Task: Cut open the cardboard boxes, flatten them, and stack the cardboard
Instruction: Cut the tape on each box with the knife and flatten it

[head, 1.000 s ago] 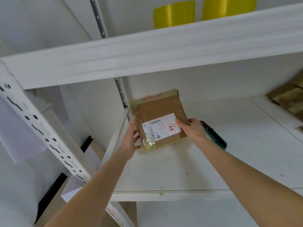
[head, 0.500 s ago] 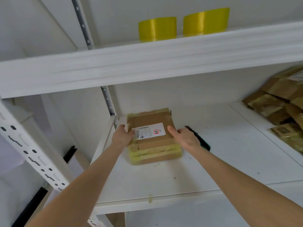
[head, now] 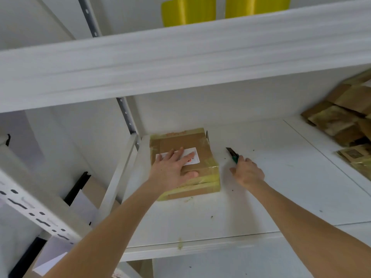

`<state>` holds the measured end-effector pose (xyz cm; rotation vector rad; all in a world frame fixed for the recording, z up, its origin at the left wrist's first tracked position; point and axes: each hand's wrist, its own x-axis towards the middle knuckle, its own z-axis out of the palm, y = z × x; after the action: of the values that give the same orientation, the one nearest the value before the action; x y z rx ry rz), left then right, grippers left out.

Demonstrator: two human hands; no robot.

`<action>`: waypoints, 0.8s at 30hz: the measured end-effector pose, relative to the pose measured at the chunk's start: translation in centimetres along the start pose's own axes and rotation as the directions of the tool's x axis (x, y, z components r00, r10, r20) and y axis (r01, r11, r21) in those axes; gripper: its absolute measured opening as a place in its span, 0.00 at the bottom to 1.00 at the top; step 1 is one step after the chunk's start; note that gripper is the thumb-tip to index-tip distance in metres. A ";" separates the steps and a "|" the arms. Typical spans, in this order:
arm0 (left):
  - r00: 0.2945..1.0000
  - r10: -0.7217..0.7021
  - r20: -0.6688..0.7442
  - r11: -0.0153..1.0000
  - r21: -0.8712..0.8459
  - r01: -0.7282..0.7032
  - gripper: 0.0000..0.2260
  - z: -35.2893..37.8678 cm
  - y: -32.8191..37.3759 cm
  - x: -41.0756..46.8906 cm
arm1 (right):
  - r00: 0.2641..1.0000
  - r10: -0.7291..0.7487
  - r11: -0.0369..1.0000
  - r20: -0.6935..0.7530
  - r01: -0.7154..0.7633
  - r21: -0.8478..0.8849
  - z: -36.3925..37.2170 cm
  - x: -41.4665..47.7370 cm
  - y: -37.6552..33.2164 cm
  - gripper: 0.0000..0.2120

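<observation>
A small brown cardboard box (head: 198, 147), sealed with yellowish tape and bearing a white label, lies flat at the left end of the white shelf (head: 261, 207). My left hand (head: 172, 169) rests palm-down on its top, fingers spread over the label. To the right of the box, my right hand (head: 248, 172) is closed around the handle of a green utility knife (head: 232, 154); its dark tip points away from me and lies on or just above the shelf.
A heap of flattened brown cardboard (head: 345, 121) lies at the shelf's right end. Two yellow tape rolls (head: 188, 13) stand on the shelf above. A perforated white upright (head: 40, 213) rises at the left, with cardboard sheets (head: 88, 191) leaning below.
The box went from tilted up in both hands to lying flat. My left hand moved onto its top; my right hand left the box and took hold of the knife.
</observation>
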<state>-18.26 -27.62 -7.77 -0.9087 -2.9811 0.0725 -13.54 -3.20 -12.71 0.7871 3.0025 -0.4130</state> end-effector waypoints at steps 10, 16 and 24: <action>0.990 -0.051 -0.130 0.985 -0.170 0.028 0.33 -0.2 -0.5 -0.6 | 0.999 0.032 0.899 0.030 -0.042 0.435 0.5 0.1 -1.6 0.20; 0.797 -0.260 -0.545 0.940 -0.333 0.079 0.36 0.8 -2.4 -4.1 | 0.976 0.067 0.245 0.209 -0.219 0.944 -0.2 -2.9 -1.8 0.11; 0.803 -0.532 -0.268 0.621 -0.768 0.155 0.27 1.3 -3.1 -5.5 | 0.960 -0.050 0.023 0.276 -0.275 0.961 -0.6 -7.1 -3.5 0.09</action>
<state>-15.46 -33.31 -8.97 -0.2129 -2.5874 -1.2278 -9.00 -9.35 -10.71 0.7847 1.8291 -2.5546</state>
